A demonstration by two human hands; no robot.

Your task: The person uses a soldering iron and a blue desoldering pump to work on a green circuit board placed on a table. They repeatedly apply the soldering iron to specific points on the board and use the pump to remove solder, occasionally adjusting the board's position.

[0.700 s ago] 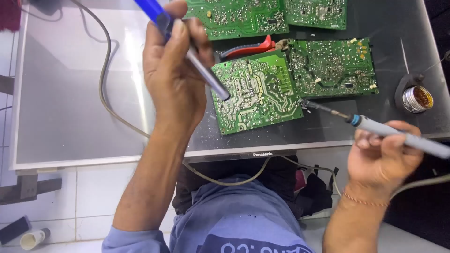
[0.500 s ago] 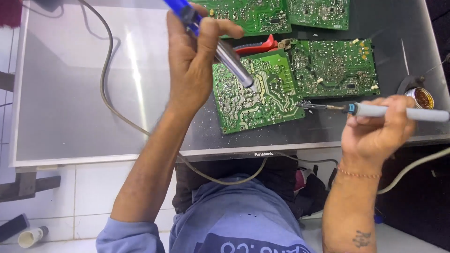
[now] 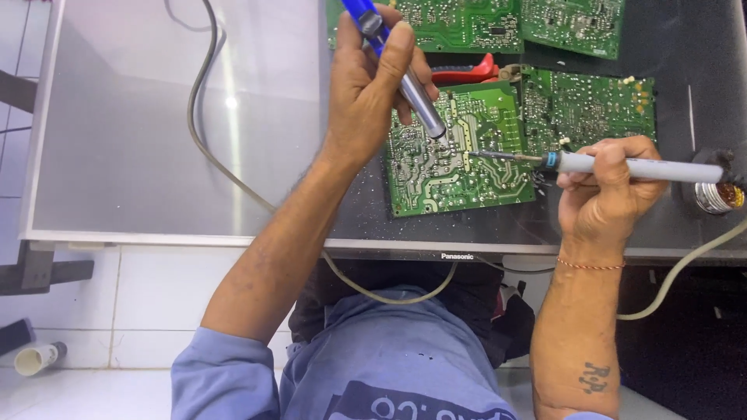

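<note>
My left hand [image 3: 372, 89] grips a blue and silver desoldering pump [image 3: 405, 78], its tip resting on the solder side of a green circuit board [image 3: 455, 155]. My right hand [image 3: 611, 190] holds a grey soldering iron [image 3: 622, 165] level, its metal tip touching the same board just right of the pump's tip. The board lies flat on a glossy dark screen panel [image 3: 194, 140] that serves as the work surface.
More green circuit boards [image 3: 591, 101] lie at the back and right. Red-handled pliers [image 3: 467, 72] sit behind the board. A solder spool [image 3: 712, 194] stands at the far right. A grey cable [image 3: 210, 148] loops over the panel. A white tube [image 3: 39, 358] lies on the tiled floor.
Both hands moved in over the board: the pump came down to its surface and the iron swung left from the panel's edge until its tip met the board.
</note>
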